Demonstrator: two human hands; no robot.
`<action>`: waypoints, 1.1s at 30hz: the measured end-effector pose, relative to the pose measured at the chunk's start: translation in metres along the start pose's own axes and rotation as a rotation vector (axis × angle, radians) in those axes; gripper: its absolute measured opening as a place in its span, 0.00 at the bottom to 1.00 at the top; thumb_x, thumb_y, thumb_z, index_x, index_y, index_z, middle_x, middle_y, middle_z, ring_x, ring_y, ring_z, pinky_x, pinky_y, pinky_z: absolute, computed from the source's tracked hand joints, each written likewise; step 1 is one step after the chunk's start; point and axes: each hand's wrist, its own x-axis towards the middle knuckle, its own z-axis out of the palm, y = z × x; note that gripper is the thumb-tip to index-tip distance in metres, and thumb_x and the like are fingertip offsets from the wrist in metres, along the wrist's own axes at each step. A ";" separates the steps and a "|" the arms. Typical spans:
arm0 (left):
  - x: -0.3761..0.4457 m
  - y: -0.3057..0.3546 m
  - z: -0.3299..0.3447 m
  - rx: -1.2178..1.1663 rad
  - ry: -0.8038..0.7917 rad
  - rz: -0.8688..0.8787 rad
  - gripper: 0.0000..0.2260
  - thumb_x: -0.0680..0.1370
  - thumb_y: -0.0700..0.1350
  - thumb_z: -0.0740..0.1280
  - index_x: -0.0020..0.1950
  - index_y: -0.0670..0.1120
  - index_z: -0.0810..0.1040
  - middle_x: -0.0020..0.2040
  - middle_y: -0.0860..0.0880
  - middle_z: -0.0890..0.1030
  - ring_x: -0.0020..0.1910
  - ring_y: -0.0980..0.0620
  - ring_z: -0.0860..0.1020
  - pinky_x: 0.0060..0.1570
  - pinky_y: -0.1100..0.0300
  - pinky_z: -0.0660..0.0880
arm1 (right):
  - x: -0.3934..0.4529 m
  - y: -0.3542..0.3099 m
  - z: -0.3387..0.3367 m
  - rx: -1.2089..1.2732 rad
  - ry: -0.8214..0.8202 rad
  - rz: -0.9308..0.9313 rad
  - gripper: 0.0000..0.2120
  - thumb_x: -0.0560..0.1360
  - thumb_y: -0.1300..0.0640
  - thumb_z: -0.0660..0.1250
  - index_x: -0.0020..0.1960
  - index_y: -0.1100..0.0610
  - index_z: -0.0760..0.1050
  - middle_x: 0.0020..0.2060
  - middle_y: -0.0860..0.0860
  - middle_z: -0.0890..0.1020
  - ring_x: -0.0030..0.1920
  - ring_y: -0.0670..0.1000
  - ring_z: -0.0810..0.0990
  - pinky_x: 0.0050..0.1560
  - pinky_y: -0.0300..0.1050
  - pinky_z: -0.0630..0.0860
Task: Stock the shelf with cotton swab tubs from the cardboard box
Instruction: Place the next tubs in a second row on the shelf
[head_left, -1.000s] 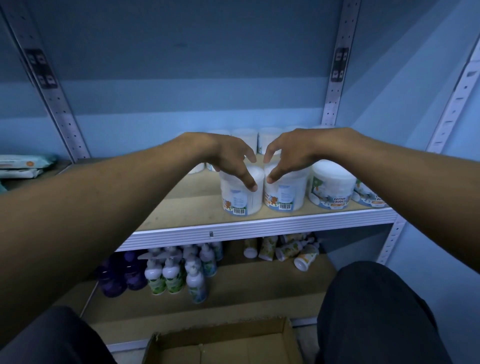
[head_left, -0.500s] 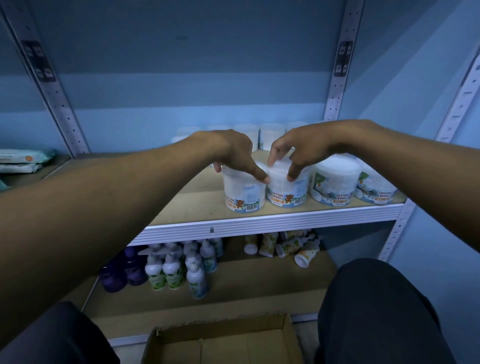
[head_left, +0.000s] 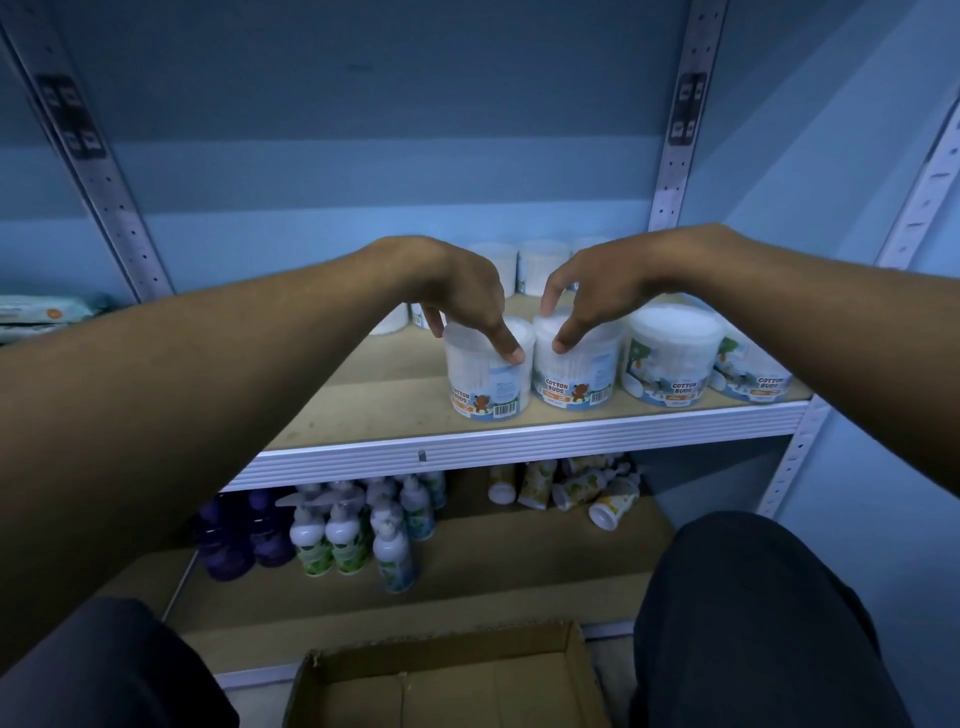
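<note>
Head view shows two bare arms reaching to a shelf (head_left: 519, 441). Left hand (head_left: 462, 296) sits on top of one tub (head_left: 488, 379). Its thumb and fingers curl down round the lid and hold it. Right hand (head_left: 587, 296) sits on the next tub (head_left: 576, 374) in the same way, with its thumb on the front of the lid and its fingers curled over the back. So each hand holds one tub from above.

Both tubs stand upright near the front edge of the shelf. They are just beside each other, maybe touching. Each one is see-through, full of white swabs, and has a label that says COTTON BUDS with a little bear. To the right stand two more tubs in the same row, a third tub (head_left: 672, 358) and a fourth tub (head_left: 753, 374) that the right arm partly hides. More white tubs (head_left: 543, 265) stand at the back of the shelf, behind the hands.

On the lower shelf are white bottles (head_left: 337, 535) with green labels, purple bottles (head_left: 244, 535) to their left, and small bottles (head_left: 571, 483) lying on their sides to the right. A box (head_left: 447, 680) sits open on the floor at the bottom of the view, between the person's knees. What I can see of its inside looks bare. Far left, some flat packs (head_left: 36, 312) lie on another shelf.
</note>
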 end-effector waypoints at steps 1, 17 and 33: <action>0.000 0.001 0.000 -0.002 0.001 -0.006 0.27 0.69 0.63 0.75 0.59 0.46 0.79 0.57 0.50 0.78 0.56 0.47 0.77 0.52 0.53 0.82 | -0.001 0.000 -0.001 -0.001 -0.002 0.002 0.27 0.70 0.41 0.75 0.66 0.43 0.74 0.59 0.46 0.70 0.64 0.54 0.73 0.62 0.50 0.74; -0.002 0.007 -0.002 -0.081 -0.062 0.037 0.35 0.69 0.59 0.76 0.72 0.50 0.71 0.69 0.52 0.72 0.65 0.46 0.73 0.63 0.49 0.75 | -0.005 0.008 -0.004 -0.075 -0.004 0.044 0.33 0.69 0.33 0.72 0.70 0.39 0.69 0.73 0.47 0.66 0.72 0.55 0.68 0.70 0.54 0.67; 0.006 0.008 0.006 -0.048 0.051 -0.019 0.43 0.63 0.70 0.74 0.70 0.46 0.73 0.66 0.51 0.71 0.62 0.45 0.73 0.52 0.50 0.82 | -0.004 0.015 -0.004 0.023 -0.079 -0.012 0.32 0.66 0.39 0.77 0.68 0.35 0.70 0.70 0.46 0.70 0.70 0.53 0.69 0.71 0.56 0.66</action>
